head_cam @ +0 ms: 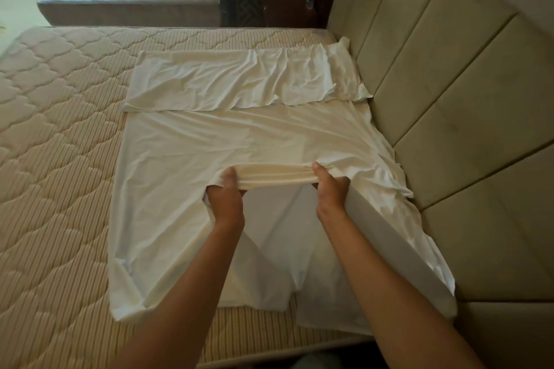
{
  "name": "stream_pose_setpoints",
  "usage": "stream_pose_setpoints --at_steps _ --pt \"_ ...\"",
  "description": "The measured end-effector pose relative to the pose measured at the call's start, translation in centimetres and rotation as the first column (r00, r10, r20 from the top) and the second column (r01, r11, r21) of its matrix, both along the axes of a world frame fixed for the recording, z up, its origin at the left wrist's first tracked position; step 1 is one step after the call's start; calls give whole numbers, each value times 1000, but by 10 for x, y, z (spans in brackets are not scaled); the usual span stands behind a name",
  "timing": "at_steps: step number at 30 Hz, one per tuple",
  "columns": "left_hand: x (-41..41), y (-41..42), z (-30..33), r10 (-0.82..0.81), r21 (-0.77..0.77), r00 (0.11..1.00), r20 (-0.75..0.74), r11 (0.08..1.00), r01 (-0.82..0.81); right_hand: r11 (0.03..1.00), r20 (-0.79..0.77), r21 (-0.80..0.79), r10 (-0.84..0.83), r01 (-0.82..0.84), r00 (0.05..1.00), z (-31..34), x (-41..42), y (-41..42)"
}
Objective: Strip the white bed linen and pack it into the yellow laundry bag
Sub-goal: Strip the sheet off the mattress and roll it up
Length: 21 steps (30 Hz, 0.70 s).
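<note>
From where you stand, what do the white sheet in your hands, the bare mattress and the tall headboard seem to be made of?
White sheet: thin woven cloth, probably cotton, matte; it creases finely and bunches where both hands grip it.
Mattress: quilted, ribbed fabric in beige, with stitched curved patterns puffing the surface.
Headboard: padded panels covered in soft, suede-like cloth, judging by the deep seams and dull nap; it could be velvet.

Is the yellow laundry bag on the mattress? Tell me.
No: the quilted mattress holds only white linen, which both hands grip.
</note>
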<state>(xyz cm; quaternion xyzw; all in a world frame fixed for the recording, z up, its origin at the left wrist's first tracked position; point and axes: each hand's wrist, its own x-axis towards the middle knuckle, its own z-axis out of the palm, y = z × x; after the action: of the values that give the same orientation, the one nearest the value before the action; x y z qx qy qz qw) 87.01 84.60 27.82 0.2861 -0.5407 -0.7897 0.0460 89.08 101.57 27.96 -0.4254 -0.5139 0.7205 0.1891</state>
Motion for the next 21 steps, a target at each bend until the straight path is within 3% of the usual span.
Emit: stream_pose_setpoints --at_steps 12,21 --pt "-155 33 -38 21 -158 999 -24 987 -24 964 34 164 208 -211 978 -30 -178 50" --pt "-271 19 -114 -19 -210 999 33 977 26 930 107 229 269 -287 957 -110 -294 42"
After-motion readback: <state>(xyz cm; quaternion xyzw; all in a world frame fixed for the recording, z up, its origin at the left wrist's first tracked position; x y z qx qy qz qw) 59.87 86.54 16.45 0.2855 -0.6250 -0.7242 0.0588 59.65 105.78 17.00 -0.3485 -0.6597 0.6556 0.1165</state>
